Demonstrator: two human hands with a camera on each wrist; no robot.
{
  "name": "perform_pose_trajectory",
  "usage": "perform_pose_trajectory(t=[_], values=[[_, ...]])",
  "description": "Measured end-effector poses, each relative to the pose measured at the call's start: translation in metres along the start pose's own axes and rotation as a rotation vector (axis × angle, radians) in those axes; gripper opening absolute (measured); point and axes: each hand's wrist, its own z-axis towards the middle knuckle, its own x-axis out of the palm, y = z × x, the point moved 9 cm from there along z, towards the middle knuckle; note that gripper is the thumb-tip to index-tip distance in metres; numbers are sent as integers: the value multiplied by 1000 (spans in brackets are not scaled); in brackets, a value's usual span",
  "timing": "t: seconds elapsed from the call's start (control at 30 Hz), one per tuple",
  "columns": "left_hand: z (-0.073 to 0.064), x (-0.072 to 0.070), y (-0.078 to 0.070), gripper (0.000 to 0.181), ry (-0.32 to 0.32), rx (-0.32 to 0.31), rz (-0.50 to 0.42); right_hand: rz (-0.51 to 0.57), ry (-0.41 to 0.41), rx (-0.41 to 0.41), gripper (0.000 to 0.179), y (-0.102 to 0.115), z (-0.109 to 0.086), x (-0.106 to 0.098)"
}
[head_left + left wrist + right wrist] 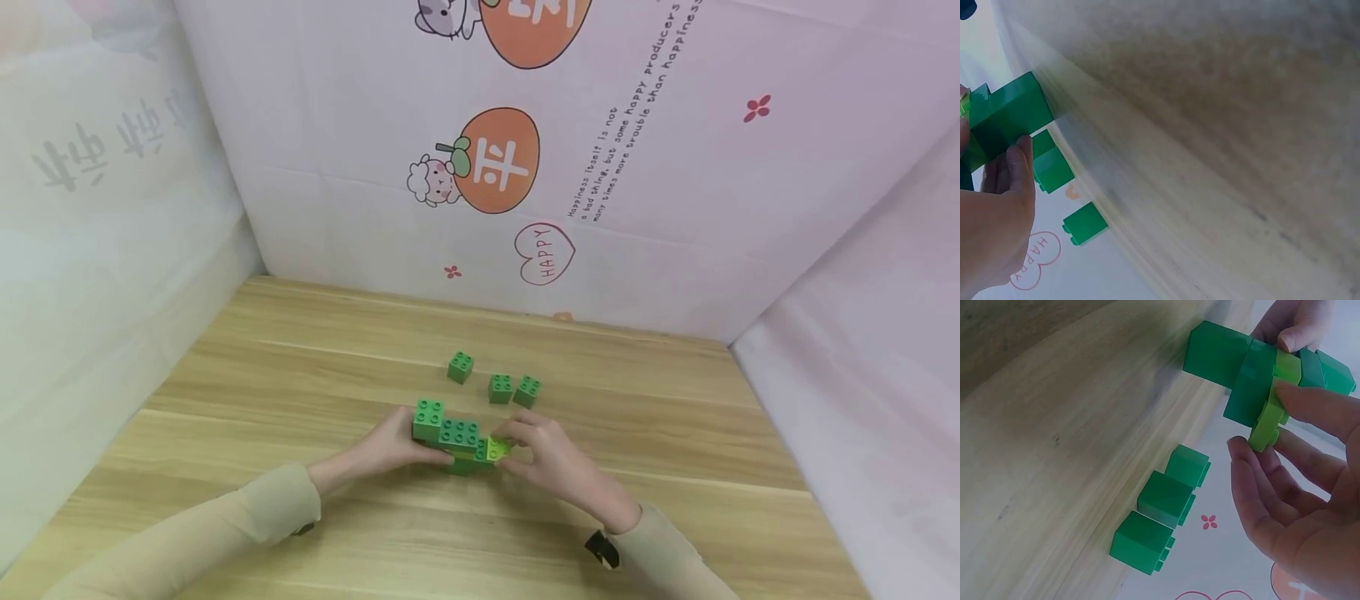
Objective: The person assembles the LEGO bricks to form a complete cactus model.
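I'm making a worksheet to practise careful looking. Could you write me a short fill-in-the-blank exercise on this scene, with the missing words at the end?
1. Counting every one in the head view, ____ loose green blocks lie apart on the table.
2. Each of those blocks has ____ studs on top.
3. The right hand pinches a lime brick at the green assembly, which the ____ hand also grips.
4. The word inside the heart reads ____.

Missing words: three; four; left; HAPPY.

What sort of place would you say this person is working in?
Probably an indoor spot screened off for tabletop play: pale sheets close in the wood-grain table on three sides, and three loose green toy blocks stand on it.
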Motion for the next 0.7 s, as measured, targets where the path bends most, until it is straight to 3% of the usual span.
perform_pose_trajectory(t=[0.43, 0.7], values=[[-2, -1, -2, 46, 7, -17, 13, -56, -30, -29, 32, 1, 1, -5], [-4, -2, 0, 49, 17, -37, 1, -40, -117, -41, 26, -8, 4, -21]])
